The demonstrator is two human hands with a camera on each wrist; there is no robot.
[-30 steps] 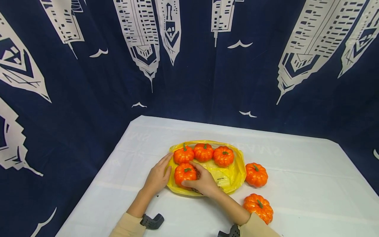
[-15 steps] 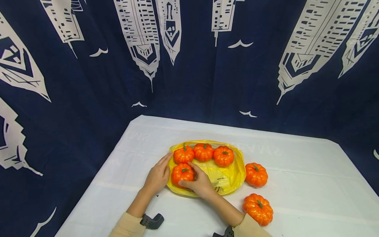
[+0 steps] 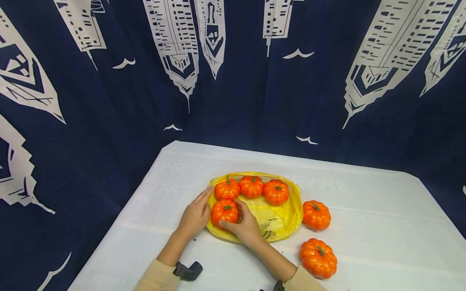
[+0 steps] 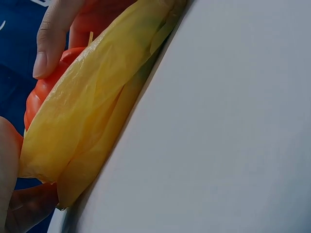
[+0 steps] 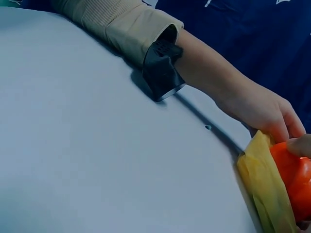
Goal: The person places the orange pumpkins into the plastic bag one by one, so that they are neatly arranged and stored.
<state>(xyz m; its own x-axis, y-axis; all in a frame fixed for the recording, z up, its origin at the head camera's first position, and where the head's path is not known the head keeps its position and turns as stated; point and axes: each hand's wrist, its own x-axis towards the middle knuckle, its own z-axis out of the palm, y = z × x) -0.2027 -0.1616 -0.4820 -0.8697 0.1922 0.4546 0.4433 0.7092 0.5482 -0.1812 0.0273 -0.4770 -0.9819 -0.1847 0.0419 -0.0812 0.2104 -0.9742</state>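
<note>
An open yellow plastic bag (image 3: 291,220) spreads on the table, with several small orange pumpkins inside. My right hand (image 3: 247,228) grips the front-left pumpkin (image 3: 223,211), thumb on its near side and fingers on its far side. My left hand (image 3: 194,216) rests along the bag's left edge, its fingers fairly straight. Behind the gripped pumpkin sit three more: left (image 3: 227,189), middle (image 3: 251,187) and right (image 3: 276,192). In the left wrist view, the bag (image 4: 77,121) hides much of the gripped pumpkin (image 4: 41,92). The right wrist view shows right fingertips (image 5: 301,146) on it.
Two loose pumpkins lie outside the bag on the right, one farther back (image 3: 316,216) and one nearer (image 3: 318,258). A white cloth covers the table (image 3: 382,226). Behind it hangs a dark blue curtain (image 3: 247,113) with white building shapes.
My right hand has shifted the front-left pumpkin slightly left, closer to my left hand, and then nearly stopped. The left hand has stayed at the bag's edge. The loose pumpkins have not moved.
</note>
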